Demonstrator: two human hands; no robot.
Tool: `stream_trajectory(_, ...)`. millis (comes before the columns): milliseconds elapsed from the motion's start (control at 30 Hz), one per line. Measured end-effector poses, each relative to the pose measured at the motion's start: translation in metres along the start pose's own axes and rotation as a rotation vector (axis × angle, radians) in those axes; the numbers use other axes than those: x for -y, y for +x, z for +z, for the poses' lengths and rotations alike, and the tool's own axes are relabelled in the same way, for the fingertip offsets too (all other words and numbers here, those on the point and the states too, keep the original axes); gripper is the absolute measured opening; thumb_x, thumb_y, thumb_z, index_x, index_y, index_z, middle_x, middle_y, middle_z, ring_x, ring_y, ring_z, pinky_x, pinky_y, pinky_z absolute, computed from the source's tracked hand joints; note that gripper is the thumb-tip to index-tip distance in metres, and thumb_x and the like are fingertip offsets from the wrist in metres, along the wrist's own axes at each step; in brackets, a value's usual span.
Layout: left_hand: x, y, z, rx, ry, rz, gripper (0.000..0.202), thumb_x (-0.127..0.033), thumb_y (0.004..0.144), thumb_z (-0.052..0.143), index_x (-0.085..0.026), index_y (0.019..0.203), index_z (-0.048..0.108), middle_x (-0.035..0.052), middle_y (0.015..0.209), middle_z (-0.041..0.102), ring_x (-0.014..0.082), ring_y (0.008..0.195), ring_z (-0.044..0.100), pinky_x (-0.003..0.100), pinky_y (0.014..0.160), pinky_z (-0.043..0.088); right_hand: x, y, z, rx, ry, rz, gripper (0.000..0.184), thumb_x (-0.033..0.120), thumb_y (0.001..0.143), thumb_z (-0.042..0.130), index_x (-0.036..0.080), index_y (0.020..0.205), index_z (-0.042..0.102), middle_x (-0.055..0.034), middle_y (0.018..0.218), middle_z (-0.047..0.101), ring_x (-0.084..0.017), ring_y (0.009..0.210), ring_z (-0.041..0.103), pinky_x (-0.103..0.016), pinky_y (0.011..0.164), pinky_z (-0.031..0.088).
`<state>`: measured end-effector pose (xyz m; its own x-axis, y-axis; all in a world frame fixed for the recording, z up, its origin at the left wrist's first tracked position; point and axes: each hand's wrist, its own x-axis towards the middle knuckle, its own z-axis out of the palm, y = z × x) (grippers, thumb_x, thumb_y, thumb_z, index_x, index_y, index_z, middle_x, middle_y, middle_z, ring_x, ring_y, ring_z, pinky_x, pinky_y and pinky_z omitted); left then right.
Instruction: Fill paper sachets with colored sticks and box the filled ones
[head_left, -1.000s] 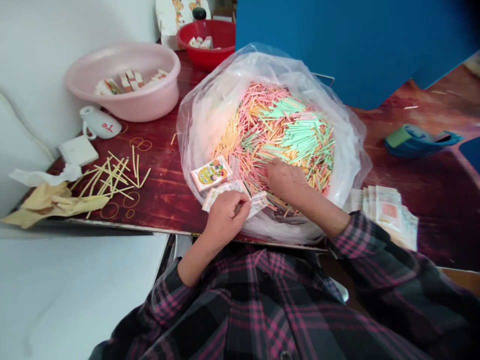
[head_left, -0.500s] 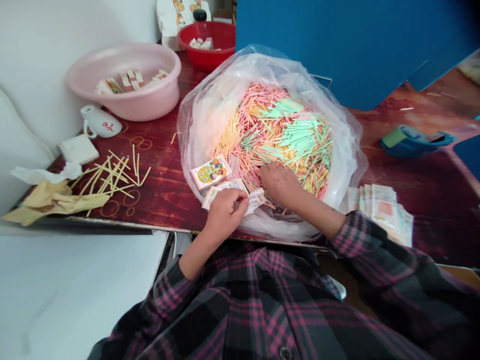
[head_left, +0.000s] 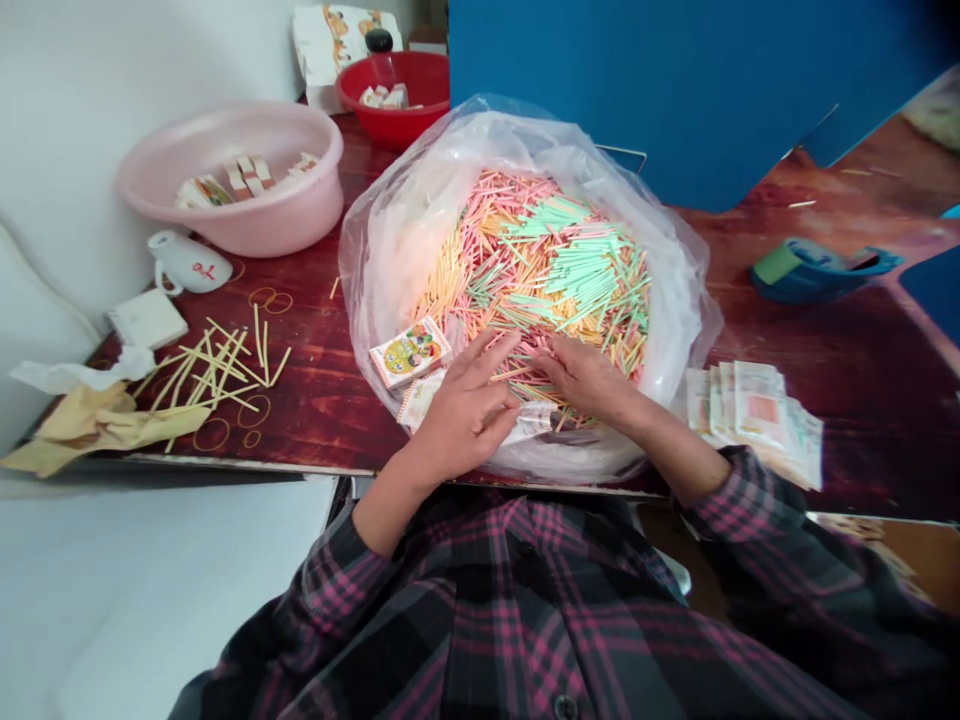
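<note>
Left hand (head_left: 469, 415): fingers spread, no grip visible, though its underside is hidden. It's over a printed packet (head_left: 420, 398) and reaches the edge of the coloured sticks (head_left: 589, 265). Right hand (head_left: 589, 375): fingertips down at the sticks, facing the left hand; can't tell if it's pinching any.

A crumpled printed wrapper (head_left: 536, 420) lies below and between the hands; contents unreadable. Just beyond the left hand, to its left: printed box (head_left: 410, 352), face up and tilted on the bag's inner side.

The sticks (pink, green, yellow-orange) sit in front of both hands in the open clear plastic bag (head_left: 679, 300).

Progress: a fanned stack of packets (head_left: 761, 415) lies right of the right hand and looks finished to me. Most sticks are loose, so by my read plenty is left.

Well left of the left hand: loose pale sticks (head_left: 206, 370) and rubber bands (head_left: 211, 434), white mug (head_left: 196, 265) farther out. Beyond that, pink basin (head_left: 292, 225), then red basin (head_left: 397, 128), both with small boxes inside. Blue tape dispenser (head_left: 814, 278) is far right of the right hand.
</note>
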<state>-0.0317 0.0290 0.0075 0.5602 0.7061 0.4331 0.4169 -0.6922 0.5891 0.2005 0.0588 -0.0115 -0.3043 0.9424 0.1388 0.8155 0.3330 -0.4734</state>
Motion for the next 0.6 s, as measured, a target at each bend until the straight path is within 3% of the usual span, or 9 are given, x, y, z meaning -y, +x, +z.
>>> stream_trajectory(67,-0.002,0.012,0.004,0.039,-0.011,0.040,0.014,-0.018,0.093,0.058,-0.020,0.081,0.066,0.0104,0.166,0.044,0.0293,0.160,0.030,0.057,0.128,0.032,-0.001,-0.006,0.002,-0.002,0.066,-0.004,0.028,0.039,0.105,0.040,0.022,0.086,0.052,-0.0059,0.082,0.064,-0.020,0.075,0.057,-0.033,0.074,0.043)
stream_trajectory(233,-0.009,0.028,0.014,0.171,-0.124,-0.042,0.019,-0.015,0.094,0.054,-0.021,0.077,0.061,0.0123,0.167,0.042,0.0264,0.151,0.047,0.051,0.119,0.045,0.003,-0.013,0.006,0.010,0.263,-0.002,0.023,0.035,0.104,0.039,0.022,0.094,0.055,-0.0035,0.084,0.065,-0.019,0.077,0.059,-0.032,0.075,0.047)
stream_trajectory(367,-0.010,0.024,0.007,0.165,-0.179,-0.111,0.017,-0.016,0.092,0.058,-0.021,0.076,0.063,0.0132,0.165,0.046,0.0277,0.147,0.052,0.051,0.118,0.045,0.005,-0.011,0.000,0.031,0.327,-0.039,0.023,0.035,0.101,0.043,0.021,0.091,0.057,-0.0021,0.081,0.063,-0.018,0.074,0.057,-0.031,0.072,0.045)
stream_trajectory(433,-0.006,0.018,-0.001,0.054,-0.218,-0.166,0.014,-0.021,0.092,0.062,-0.021,0.078,0.065,0.0138,0.158,0.055,0.0284,0.145,0.053,0.050,0.120,0.043,0.001,-0.009,-0.009,-0.042,0.303,0.024,0.028,0.038,0.103,0.041,0.021,0.086,0.056,-0.0017,0.079,0.061,-0.018,0.074,0.057,-0.030,0.072,0.045)
stream_trajectory(500,0.000,0.011,-0.008,-0.133,-0.304,-0.277,0.011,-0.025,0.091,0.066,-0.021,0.081,0.068,0.0128,0.144,0.067,0.0274,0.136,0.061,0.048,0.117,0.045,-0.005,-0.009,-0.018,-0.096,0.235,0.085,0.031,0.039,0.104,0.040,0.022,0.082,0.054,-0.0008,0.075,0.058,-0.017,0.070,0.055,-0.030,0.070,0.043)
stream_trajectory(600,0.009,0.004,-0.010,-0.417,-0.502,-0.473,0.010,-0.030,0.087,0.071,-0.021,0.083,0.070,0.0066,0.115,0.077,0.0216,0.108,0.071,0.039,0.100,0.054,-0.009,-0.012,-0.025,-0.023,0.058,0.076,0.028,0.034,0.104,0.042,0.020,0.084,0.056,-0.0033,0.078,0.061,-0.018,0.071,0.056,-0.030,0.071,0.042)
